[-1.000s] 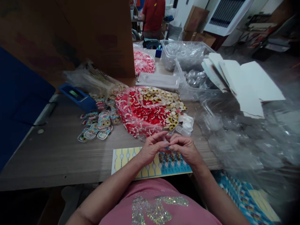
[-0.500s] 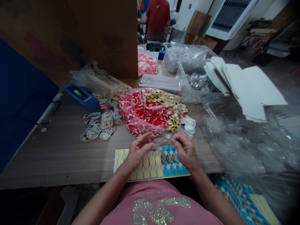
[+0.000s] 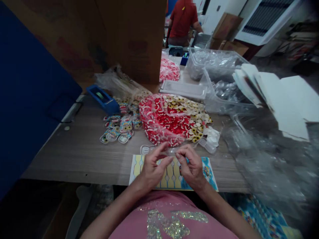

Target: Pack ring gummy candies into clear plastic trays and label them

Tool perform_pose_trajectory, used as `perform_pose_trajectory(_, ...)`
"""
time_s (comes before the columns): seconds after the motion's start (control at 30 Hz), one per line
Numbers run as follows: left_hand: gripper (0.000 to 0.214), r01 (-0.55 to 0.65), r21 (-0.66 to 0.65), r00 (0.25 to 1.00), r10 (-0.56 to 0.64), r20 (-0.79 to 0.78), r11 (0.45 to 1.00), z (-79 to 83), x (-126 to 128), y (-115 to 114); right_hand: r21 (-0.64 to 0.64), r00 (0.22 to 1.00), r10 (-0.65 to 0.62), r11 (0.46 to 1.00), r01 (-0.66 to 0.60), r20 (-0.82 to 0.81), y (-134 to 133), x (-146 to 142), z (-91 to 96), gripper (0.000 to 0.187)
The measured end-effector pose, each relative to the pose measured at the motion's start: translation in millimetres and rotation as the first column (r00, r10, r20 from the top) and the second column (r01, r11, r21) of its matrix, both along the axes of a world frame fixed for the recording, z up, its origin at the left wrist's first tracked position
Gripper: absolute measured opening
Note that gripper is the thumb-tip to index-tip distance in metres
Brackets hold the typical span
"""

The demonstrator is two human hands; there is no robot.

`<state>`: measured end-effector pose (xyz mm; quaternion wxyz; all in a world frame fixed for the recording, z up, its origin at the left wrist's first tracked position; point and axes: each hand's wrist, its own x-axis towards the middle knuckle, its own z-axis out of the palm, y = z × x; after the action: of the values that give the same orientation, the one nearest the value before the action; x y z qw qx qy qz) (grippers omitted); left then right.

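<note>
My left hand (image 3: 154, 169) and my right hand (image 3: 191, 167) are close together above a sticker sheet (image 3: 137, 163). A small clear plastic case (image 3: 170, 151) spans the gap between their fingertips, its outline partly hidden. The left thumb and fingers curve around one side of it; the right fingers pinch the other. The sheet has peeled yellow rows and blue printed labels. Beyond the hands lies a bag of red-and-white and cream pieces (image 3: 171, 121). Another clear plastic case (image 3: 145, 149) rests on the table just left of my left fingers.
Several filled, labelled cases (image 3: 126, 124) are piled at the left near a blue tape dispenser (image 3: 103, 99). Clear bins (image 3: 206, 89) and white card sheets (image 3: 281, 96) stand at the right. Crumpled white tissue (image 3: 212, 136) lies beside the bag. A person in red is in the background.
The view has shifted left, so the scene appears further right. A clear case now shows on the table by my left hand. My hands are closer together.
</note>
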<state>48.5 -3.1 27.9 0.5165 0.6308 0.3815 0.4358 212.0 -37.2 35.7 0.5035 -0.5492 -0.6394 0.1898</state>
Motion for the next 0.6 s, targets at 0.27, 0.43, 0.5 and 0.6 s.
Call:
perform_pose_trajectory(0.27, 0.039, 0.084, -0.123, 0.986, -0.065, 0.152, 0.989, -22.1, 25.1, -0.1, -0.328, 0.687, -0.096, 0.92, -0.215, -0.72, 1.5, -9.9, -7.4, 0.018)
perform_pose_trajectory(0.43, 0.036, 0.074, -0.135, 0.988, -0.055, 0.142, 0.988, -21.0, 21.4, 0.8, -0.353, 0.547, -0.159, 0.896, -0.27, -0.822, 8.3, -10.0, -6.6, 0.018)
perform_pose_trajectory(0.5, 0.042, 0.079, -0.17, 0.989, -0.057, 0.134, 0.982, -19.9, 22.6, -1.6, -0.367, 0.525, -0.201, 0.9, -0.235, -0.827, 11.1, -14.0, -7.1, 0.017)
perform_pose_trajectory(0.6, 0.057, 0.067, -0.214, 0.992, -0.042, 0.121, 0.975, -18.1, 26.6, -8.7, -0.382, 0.52, -0.266, 0.915, -0.128, -0.812, 12.4, -23.7, -9.9, 0.013)
